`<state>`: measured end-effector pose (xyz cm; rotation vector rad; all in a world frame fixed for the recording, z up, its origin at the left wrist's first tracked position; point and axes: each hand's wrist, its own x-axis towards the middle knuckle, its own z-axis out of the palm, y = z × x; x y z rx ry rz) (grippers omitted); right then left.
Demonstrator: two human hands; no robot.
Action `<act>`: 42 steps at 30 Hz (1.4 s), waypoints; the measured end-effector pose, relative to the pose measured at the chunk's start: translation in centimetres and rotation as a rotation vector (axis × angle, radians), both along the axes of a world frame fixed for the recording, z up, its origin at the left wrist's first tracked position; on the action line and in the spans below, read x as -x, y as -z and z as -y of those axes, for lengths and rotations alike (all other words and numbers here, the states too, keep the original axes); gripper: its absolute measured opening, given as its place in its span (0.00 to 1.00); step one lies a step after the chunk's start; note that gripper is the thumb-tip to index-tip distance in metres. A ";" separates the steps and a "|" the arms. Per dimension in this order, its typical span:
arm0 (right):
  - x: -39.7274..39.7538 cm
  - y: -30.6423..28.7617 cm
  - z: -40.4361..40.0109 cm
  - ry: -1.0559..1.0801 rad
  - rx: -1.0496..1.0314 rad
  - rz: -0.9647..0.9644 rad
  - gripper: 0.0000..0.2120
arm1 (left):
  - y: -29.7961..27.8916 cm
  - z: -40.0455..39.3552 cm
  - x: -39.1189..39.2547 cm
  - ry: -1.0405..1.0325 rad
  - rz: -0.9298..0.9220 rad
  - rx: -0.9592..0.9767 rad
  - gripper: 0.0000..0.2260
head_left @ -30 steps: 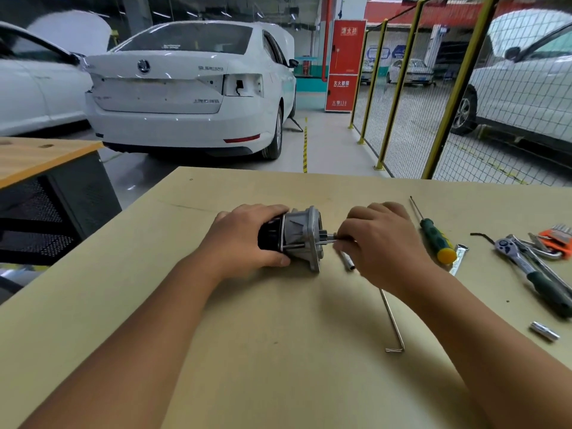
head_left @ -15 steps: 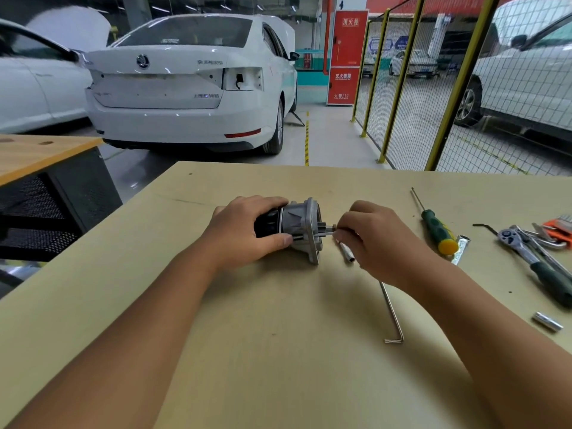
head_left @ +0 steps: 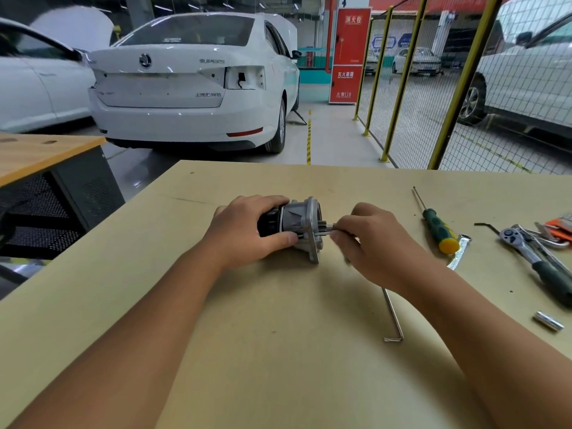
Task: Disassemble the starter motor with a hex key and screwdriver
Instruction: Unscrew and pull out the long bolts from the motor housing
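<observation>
The starter motor (head_left: 298, 221) lies on its side in the middle of the table (head_left: 278, 351), black body to the left, grey flanged housing to the right. My left hand (head_left: 247, 230) grips the black body from above. My right hand (head_left: 368, 239) pinches a thin metal bolt (head_left: 329, 231) that sticks out of the flange face. A long hex key (head_left: 393, 315) lies on the table under my right forearm. A green screwdriver (head_left: 436, 226) with a yellow cap lies to the right.
At the right edge lie a ratchet wrench (head_left: 538, 261), several hex keys by an orange holder (head_left: 560, 226), a small socket (head_left: 548, 321) and a foil strip (head_left: 461, 252). White cars, a yellow mesh fence and another bench stand beyond the table.
My right hand has drawn slightly to the right with the bolt, which shows more length outside the flange. The small pin beside the flange is hidden now. My left hand keeps its grip.
</observation>
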<state>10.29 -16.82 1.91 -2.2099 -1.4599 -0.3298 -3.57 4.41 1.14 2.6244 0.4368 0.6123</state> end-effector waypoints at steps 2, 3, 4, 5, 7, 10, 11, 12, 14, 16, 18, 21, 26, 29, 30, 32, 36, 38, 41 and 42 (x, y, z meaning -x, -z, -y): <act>-0.2 0.2 -0.1 0.015 0.037 0.019 0.11 | 0.0 0.0 0.0 0.005 0.005 0.005 0.35; -0.3 0.3 -0.1 0.033 0.058 0.060 0.11 | 0.1 0.0 0.0 0.005 0.007 0.002 0.33; -0.2 0.3 -0.1 0.058 0.070 0.121 0.10 | 0.1 0.0 0.0 0.003 0.008 -0.001 0.33; -0.1 0.4 0.0 0.083 0.071 0.180 0.09 | 0.1 0.0 0.0 -0.001 0.006 -0.003 0.33; 0.2 0.4 0.1 0.118 0.071 0.231 0.07 | 0.1 0.1 0.0 -0.003 -0.001 0.000 0.35; 0.4 0.5 -0.2 0.141 0.064 0.231 0.07 | 0.0 -0.1 -0.1 0.004 -0.006 0.007 0.38; 0.3 0.5 -0.3 0.143 0.061 0.227 0.07 | 0.0 -0.1 -0.1 0.007 -0.008 0.006 0.39; 0.2 0.5 -0.3 0.143 0.055 0.222 0.07 | 0.0 -0.2 -0.1 0.010 -0.009 0.004 0.39; 0.2 0.4 -0.2 0.132 0.044 0.192 0.06 | 0.1 -0.1 -0.1 0.008 -0.013 -0.003 0.38; 0.4 0.3 -0.1 0.095 0.048 0.131 0.08 | 0.1 -0.1 0.0 0.006 -0.012 0.000 0.38; 0.5 0.2 -0.2 0.055 0.054 0.074 0.07 | 0.0 -0.1 0.1 0.011 -0.003 0.010 0.37; 0.5 0.1 0.0 0.007 0.042 0.007 0.10 | 0.0 0.0 0.1 0.021 -0.003 0.015 0.36; 0.1 0.0 0.2 0.023 0.070 0.032 0.10 | 0.0 0.1 0.1 0.009 -0.009 0.005 0.38; 0.2 0.0 0.2 0.109 0.042 0.184 0.07 | -0.1 0.1 0.0 0.011 -0.018 -0.003 0.39; 0.3 0.0 0.2 0.132 0.024 0.216 0.06 | 0.0 0.1 0.0 0.013 -0.016 -0.005 0.38; 0.5 -0.1 0.3 0.161 0.002 0.238 0.05 | 0.0 0.1 0.1 0.012 -0.009 -0.004 0.37; 0.4 -0.2 0.1 0.059 -0.016 0.093 0.04 | 0.0 0.2 0.1 -0.004 0.009 0.007 0.33; 0.2 -0.2 0.0 0.002 -0.037 -0.006 0.06 | -0.1 0.3 0.0 -0.001 0.006 0.009 0.34; 0.0 0.1 0.0 0.000 -0.036 -0.035 0.09 | -0.1 0.4 0.0 -0.004 -0.005 0.004 0.34; -0.2 0.2 0.1 0.001 -0.014 -0.045 0.10 | -0.1 0.4 0.0 -0.009 -0.008 0.005 0.35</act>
